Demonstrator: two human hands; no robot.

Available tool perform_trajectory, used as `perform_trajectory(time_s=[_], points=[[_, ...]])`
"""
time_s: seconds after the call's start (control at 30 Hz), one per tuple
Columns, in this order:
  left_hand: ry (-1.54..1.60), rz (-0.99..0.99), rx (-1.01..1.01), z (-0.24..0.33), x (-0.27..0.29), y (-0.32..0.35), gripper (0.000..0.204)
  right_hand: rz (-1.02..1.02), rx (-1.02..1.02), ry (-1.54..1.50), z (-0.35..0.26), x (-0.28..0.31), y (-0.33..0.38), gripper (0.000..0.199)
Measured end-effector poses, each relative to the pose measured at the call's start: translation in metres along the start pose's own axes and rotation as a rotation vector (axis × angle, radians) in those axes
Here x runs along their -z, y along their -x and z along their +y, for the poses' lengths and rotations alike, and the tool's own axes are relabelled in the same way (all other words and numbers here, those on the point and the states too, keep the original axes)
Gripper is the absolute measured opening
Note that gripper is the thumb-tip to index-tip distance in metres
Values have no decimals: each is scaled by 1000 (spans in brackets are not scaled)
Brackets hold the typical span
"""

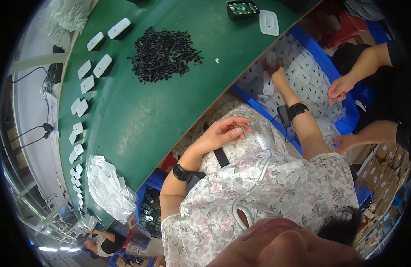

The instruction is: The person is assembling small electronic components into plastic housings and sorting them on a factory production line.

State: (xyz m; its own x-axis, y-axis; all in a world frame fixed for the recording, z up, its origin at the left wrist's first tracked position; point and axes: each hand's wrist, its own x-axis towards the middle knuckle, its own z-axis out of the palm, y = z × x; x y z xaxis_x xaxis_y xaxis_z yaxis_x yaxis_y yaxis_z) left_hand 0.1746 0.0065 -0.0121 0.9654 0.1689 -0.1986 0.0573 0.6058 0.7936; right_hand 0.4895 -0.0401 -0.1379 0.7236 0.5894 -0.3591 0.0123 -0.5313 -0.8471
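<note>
My left hand is above my lap, near the front edge of the green table. Its fingers are loosely bent and apart, with nothing visible in them. My right hand reaches into a blue bin full of white translucent plastic pieces, many with a small black part on them. Motion smears its fingers, so any grip is hidden. One white piece lies right beside this hand. On the table is a heap of small black parts.
Flat white cases line the table's far left side, near a bag of white pieces. A black tray of circuit boards and a white cover sit at the back. At the right, another person's hands are over the bin.
</note>
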Motion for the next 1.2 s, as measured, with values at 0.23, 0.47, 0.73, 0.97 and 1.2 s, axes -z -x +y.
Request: perform_trajectory(time_s=[0.23,0.47,0.73,0.97,1.2], points=[[-43,-56,67,13,3,-17,34,-18,-53,-466,-25,55,10,41],[-180,50,-108,52,14,-15,37,47,3,-66,-111,100,105,47],[-37,502,-560,88,41,20,53,-794,98,174,-242,-9,137,54],[81,1166,-515,90,55,129,39,-1508,406,317,-274,-210,144,51],[-84,1363,-535,64,52,164,37,-1422,919,648,-285,-248,159,52]])
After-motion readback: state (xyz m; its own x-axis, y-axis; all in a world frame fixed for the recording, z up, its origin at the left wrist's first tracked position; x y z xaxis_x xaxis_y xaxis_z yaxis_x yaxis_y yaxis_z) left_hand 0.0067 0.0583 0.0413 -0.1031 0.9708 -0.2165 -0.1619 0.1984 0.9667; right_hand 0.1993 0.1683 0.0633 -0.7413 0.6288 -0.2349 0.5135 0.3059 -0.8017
